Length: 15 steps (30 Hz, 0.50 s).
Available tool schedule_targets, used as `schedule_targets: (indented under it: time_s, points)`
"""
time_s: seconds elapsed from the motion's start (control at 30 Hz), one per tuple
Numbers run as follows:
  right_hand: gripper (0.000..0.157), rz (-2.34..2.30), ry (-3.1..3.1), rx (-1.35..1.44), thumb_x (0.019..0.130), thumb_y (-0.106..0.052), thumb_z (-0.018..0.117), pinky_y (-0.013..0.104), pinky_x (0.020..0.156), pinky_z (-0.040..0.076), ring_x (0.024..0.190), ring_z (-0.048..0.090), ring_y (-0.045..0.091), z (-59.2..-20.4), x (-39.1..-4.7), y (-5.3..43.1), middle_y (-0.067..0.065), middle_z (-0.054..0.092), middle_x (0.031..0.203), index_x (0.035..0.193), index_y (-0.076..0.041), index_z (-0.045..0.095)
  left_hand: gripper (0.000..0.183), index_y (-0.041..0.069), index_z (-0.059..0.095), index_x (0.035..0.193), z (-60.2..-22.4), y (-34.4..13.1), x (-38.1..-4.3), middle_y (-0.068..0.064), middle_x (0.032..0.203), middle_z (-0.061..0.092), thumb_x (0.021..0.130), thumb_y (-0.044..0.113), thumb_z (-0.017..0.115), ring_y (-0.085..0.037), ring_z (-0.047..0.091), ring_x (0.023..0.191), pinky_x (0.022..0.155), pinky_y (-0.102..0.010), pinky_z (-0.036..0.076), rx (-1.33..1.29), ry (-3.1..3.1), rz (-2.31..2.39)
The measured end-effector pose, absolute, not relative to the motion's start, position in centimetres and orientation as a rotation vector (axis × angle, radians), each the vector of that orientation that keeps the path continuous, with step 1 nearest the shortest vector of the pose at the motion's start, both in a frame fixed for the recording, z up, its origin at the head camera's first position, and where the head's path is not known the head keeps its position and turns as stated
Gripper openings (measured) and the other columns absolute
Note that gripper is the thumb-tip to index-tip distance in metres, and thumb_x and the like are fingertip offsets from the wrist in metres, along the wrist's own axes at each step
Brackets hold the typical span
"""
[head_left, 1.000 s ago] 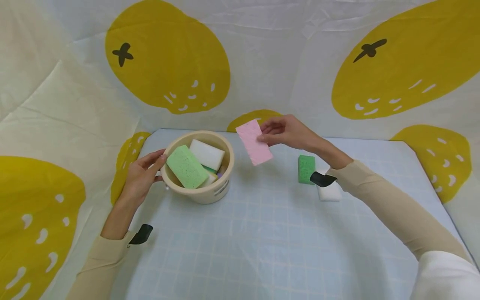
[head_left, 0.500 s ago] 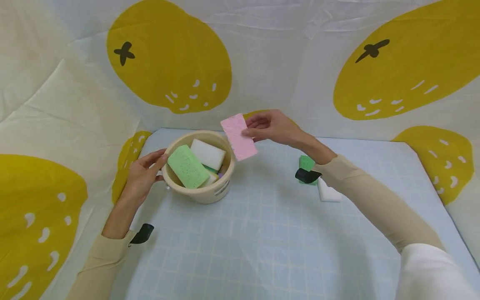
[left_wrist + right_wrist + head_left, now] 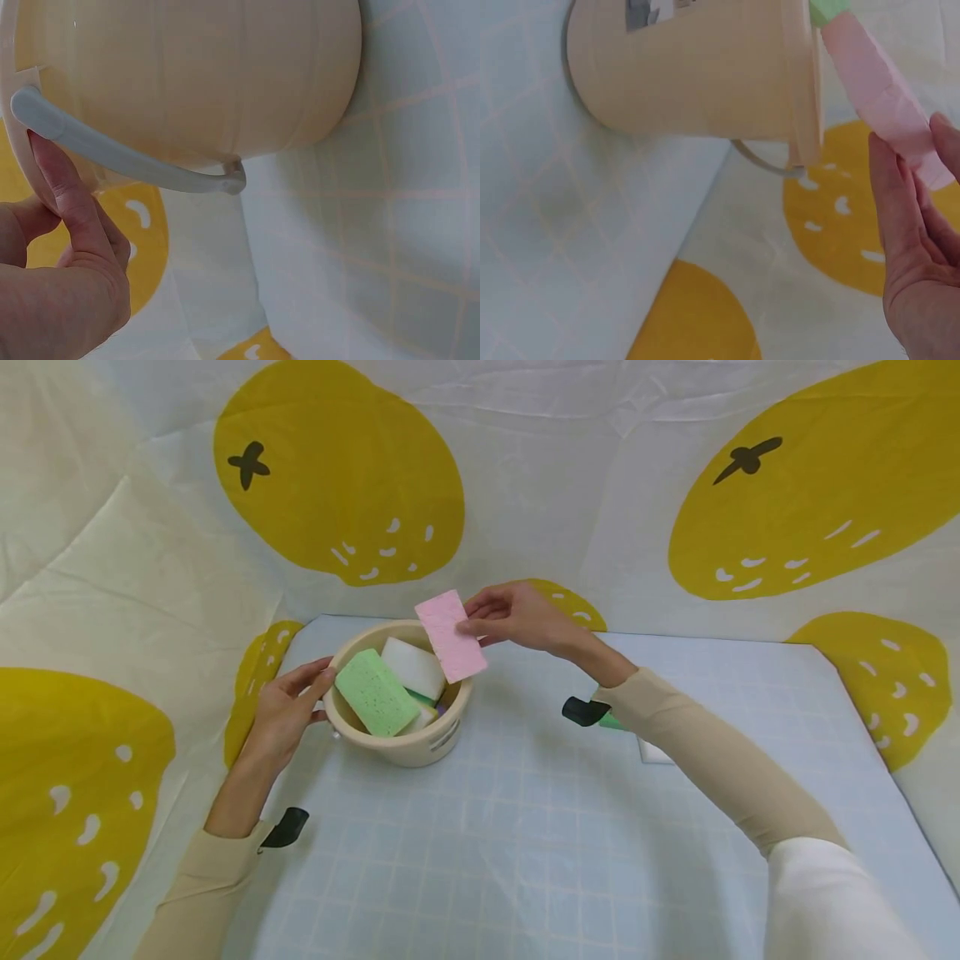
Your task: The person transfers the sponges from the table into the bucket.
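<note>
A cream plastic bucket (image 3: 405,752) stands at the back left of the table. My left hand (image 3: 281,718) pinches its left rim between thumb and fingers; the left wrist view shows the fingers under the rim beside the grey handle (image 3: 135,154). In my right hand (image 3: 517,617) is a pink sponge (image 3: 452,639), held by one edge between thumb and fingers. It overlaps the bucket's right rim in the head view and sits above rim level in the right wrist view. Inside the bucket lie a light green sponge (image 3: 377,693), a white sponge (image 3: 414,667) and other partly hidden pieces.
To the right on the table (image 3: 480,843), a darker green sponge (image 3: 611,722) and a white sponge (image 3: 654,753) are mostly hidden by my right sleeve. A fabric wall (image 3: 555,485) printed with yellow fruit rises behind the table's back edge.
My right hand has moved left with the pink sponge, from beside the bucket to over its right rim. My left hand stays on the rim.
</note>
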State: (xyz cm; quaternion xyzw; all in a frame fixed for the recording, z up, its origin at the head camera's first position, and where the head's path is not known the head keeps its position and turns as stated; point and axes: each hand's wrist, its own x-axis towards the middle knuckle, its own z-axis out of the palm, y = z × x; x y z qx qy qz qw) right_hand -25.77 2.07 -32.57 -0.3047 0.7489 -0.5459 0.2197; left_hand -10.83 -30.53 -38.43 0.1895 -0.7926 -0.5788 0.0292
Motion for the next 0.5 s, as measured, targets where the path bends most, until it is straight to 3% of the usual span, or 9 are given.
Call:
schedule_targets:
  time_s: [0.3,0.5]
  points:
    - [0.028,-1.479,2.059,-0.890,0.091,-0.020,0.081,0.039,0.084,0.062,0.091,0.072,0.025,-33.8,-25.7,-0.1,0.012,0.073,0.101,0.112,-0.003,0.072,0.064,0.012,0.051,0.152,-38.6,-30.6,-10.9,-0.013,0.154,0.048,0.100,0.048,0.062,-0.013,0.059,0.103,0.076,-0.020,0.059,0.571,-2.434,-1.806]
    - [0.030,-1.354,2.221,-0.984,0.091,-0.025,0.082,0.030,0.077,0.060,0.087,0.070,0.019,-33.9,-25.6,-1.6,0.007,0.074,0.097,0.110,-0.004,0.073,0.064,0.010,0.052,0.151,-38.6,-30.6,-10.7,-0.014,0.152,0.050,0.100,0.047,0.063,-0.011,0.059,0.101,0.074,-0.019,0.059,0.536,-2.415,-1.818]
